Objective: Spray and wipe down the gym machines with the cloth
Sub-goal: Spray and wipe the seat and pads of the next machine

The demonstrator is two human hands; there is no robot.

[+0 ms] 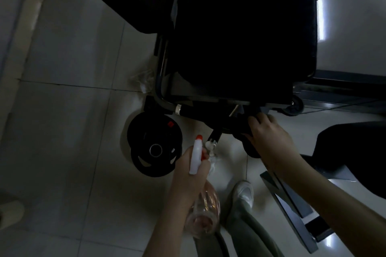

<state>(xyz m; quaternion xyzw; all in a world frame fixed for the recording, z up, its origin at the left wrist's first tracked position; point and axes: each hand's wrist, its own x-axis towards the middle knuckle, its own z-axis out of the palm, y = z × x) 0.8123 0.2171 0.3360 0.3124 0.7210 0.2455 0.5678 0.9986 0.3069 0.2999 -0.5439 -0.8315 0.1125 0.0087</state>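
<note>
The room is dim, and one black padded machine (240, 37) fills the far side of the tiled floor (73, 110). Its bent metal tube (160, 89) runs down the left side and turns across the near end. The person's right hand (269, 133) is at that near end, fingers curled over a dark cloth (240, 129) and gripping it against the bar. The cloth is so close in shade to the padding that its edges are hard to make out.

The left hand (192, 175) is wrapped around the neck of one spray bottle (196, 156), which has a white head, an orange nozzle and a clear body hanging below the wrist. The nozzle points up towards a short peg with a pale end cap (211, 145), just beside it.

Things crowd the spot. Two black weight plates (154, 148) overlap each other just left of the bottle, close under the tube's corner, and one carries a small red mark (170, 124). A scrap of clear plastic (144, 78) lies on the floor beside the tube. One small wheel (296, 104) shows at the machine's right corner. A second black pad (355, 152) pushes in from the right edge, beyond the right forearm, with a grey metal foot bar (292, 204) below it. One white shoe (243, 193) stands between the arms. A pale block (10, 210) sits at the floor's near left corner.
</note>
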